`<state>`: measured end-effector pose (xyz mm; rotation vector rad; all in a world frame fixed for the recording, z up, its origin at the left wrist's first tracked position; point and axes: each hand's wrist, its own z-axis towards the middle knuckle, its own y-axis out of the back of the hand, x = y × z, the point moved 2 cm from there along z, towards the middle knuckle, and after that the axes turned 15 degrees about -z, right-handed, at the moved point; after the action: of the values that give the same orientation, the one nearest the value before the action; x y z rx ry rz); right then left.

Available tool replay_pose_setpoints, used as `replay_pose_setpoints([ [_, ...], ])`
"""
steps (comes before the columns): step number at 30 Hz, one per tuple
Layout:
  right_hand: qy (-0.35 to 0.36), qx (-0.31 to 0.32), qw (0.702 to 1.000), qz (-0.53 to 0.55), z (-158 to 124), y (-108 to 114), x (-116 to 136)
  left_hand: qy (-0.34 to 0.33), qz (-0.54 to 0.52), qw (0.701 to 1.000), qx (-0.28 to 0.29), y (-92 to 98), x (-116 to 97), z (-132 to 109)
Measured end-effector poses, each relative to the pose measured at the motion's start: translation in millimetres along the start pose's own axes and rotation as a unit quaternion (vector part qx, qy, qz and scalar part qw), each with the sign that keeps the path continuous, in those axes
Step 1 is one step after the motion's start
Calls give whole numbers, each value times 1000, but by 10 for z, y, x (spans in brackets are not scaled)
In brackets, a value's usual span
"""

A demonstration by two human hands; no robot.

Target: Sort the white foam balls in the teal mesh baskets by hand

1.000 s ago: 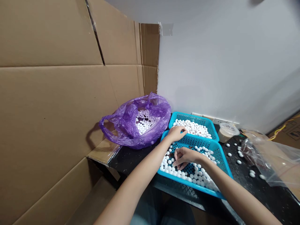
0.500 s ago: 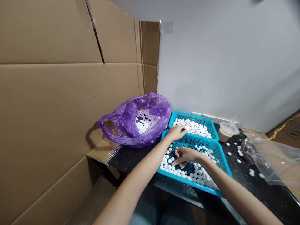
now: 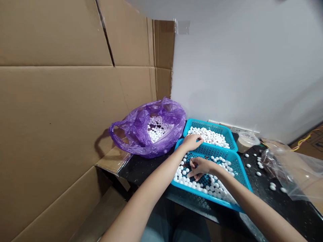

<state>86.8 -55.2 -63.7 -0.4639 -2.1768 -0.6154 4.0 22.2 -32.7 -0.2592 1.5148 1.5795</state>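
Note:
My right hand (image 3: 200,167) is down inside the near blue plastic basket (image 3: 214,200), low over the white balls (image 3: 186,181) there. Its fingers are curled in and the thumb points left, close to a few balls; whatever lies in its grip is hidden. My left hand (image 3: 193,142) is bent over the rim where the two baskets meet, knuckles up. Its fingers are held together, and their undersides are out of sight. Behind it, the far blue basket (image 3: 233,144) holds a heap of smaller-looking white pieces (image 3: 209,136). Dark reddish bits lie on the near basket's floor.
A purple plastic bag (image 3: 136,134) with more white balls leans open at left, by a cardboard wall (image 3: 75,111). On the black table (image 3: 141,171), a lidded tub (image 3: 247,141), loose balls and a clear bag (image 3: 275,164) with reddish-brown contents stand at right.
The whole view has shifted slightly, so everything appears a little further right and higher. Both hands keep nearly the same pose and place at the baskets.

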Motion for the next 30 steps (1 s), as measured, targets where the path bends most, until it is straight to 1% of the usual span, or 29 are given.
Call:
replay_pose_setpoints([
  [10,10,-6,1000,-18,80,10,-31,6,4,1000,-2,36,-1,-22],
  [14,2,3,998,-70,76,43,-25,-1,7,1000,-6,47,15,-24],
  [17,5,-7,994,-107,44,61,8,4,6,1000,-6,53,31,-19],
  [20,22,-11,990,-142,19,75,36,7,7,1000,-5,63,30,-18],
  [23,52,-13,985,-166,-17,101,68,6,9,1000,-9,79,13,-21],
  [25,88,3,983,-158,-74,124,109,4,8,1000,-10,87,2,-23],
  [26,111,23,983,-144,-114,136,137,3,8,1000,-10,87,0,-23],
  [29,178,107,975,-74,-254,173,225,0,7,1000,-8,76,13,-18],
  [30,197,114,973,-48,-291,197,249,0,7,1000,-7,69,23,-13],
])
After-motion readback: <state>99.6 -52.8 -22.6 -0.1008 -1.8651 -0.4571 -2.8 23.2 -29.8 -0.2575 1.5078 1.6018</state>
